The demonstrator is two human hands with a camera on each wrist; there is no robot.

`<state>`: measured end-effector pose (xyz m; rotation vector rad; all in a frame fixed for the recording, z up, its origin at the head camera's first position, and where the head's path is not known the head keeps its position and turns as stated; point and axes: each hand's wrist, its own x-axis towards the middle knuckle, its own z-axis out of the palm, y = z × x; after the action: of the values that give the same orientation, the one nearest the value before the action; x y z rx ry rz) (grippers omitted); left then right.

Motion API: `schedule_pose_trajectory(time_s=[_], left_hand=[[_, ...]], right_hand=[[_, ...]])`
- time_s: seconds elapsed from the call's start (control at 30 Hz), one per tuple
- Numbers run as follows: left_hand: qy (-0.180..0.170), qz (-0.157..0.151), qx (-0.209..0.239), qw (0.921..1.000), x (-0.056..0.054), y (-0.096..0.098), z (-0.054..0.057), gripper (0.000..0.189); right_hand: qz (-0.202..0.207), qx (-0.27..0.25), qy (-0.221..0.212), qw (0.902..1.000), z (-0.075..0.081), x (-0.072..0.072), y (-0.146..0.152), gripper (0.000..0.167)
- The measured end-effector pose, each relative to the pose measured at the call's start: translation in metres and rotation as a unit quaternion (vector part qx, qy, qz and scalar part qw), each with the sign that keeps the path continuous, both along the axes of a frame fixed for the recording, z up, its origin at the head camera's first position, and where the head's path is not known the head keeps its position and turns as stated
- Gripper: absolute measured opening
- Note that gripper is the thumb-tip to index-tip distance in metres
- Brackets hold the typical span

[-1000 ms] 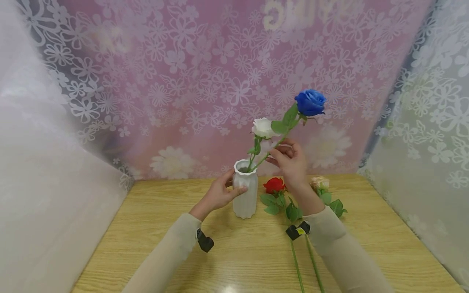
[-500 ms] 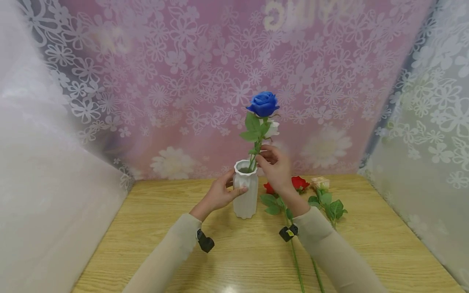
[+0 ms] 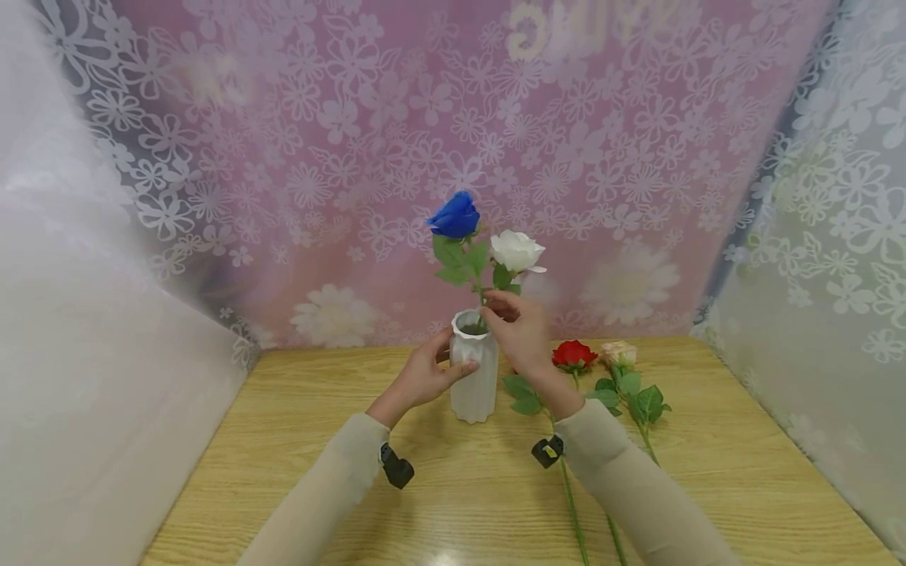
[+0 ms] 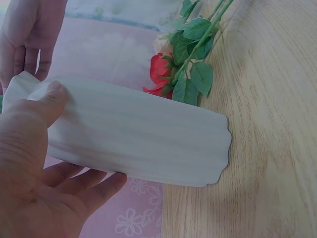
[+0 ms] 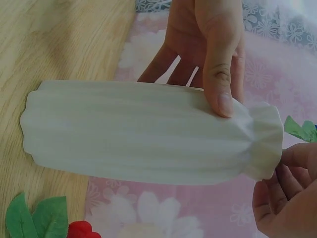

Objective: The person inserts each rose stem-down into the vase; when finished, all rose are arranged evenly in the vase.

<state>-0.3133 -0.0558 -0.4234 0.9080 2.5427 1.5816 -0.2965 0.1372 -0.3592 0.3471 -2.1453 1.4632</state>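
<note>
The white ribbed vase (image 3: 473,389) stands upright on the table, and my left hand (image 3: 422,371) grips it from the left, thumb across its front. At the vase's mouth my right hand (image 3: 525,334) pinches the stem of a blue rose (image 3: 454,216), whose head leans left above the rim. A white rose (image 3: 518,251) rises to the right of it, its lower stem hidden behind the right hand. In the right wrist view, the right fingers (image 5: 277,191) are right at the wavy rim. The left wrist view shows the left thumb and fingers around the vase body (image 4: 138,131).
To the right lie a red rose (image 3: 575,355) and a pale peach rose (image 3: 620,354) with long stems pointing toward me. More rose leaves (image 3: 522,395) show beside the right forearm, their flower mostly covered by it. A pink floral curtain (image 3: 382,196) hangs behind the wooden table (image 3: 318,472).
My right hand has moved left and down with the blue rose, its head swinging from right of the white rose to left of it. My left hand stays on the vase.
</note>
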Motion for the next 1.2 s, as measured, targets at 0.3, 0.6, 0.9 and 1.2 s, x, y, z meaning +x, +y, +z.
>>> schedule_pose_trajectory(time_s=[0.3, 0.6, 0.9, 1.2], left_hand=[[0.003, -0.01, 0.002, 0.9999, 0.0, 0.0, 0.0, 0.071], [0.007, -0.011, 0.002, 0.9999, -0.001, 0.0, -0.001, 0.072], [0.021, -0.011, 0.003, 0.9997, -0.002, 0.0, -0.001, 0.071], [0.03, -0.008, -0.012, 0.9995, -0.003, 0.0, -0.001, 0.07]], right_hand=[[-0.022, 0.022, 0.009, 0.9995, -0.008, -0.004, -0.003, 0.024], [-0.032, 0.025, 0.014, 0.9991, -0.011, -0.005, -0.005, 0.022], [-0.036, 0.041, 0.022, 0.9983, -0.012, -0.005, -0.006, 0.016], [-0.029, 0.04, 0.018, 0.9986, -0.014, -0.005, -0.006, 0.017]])
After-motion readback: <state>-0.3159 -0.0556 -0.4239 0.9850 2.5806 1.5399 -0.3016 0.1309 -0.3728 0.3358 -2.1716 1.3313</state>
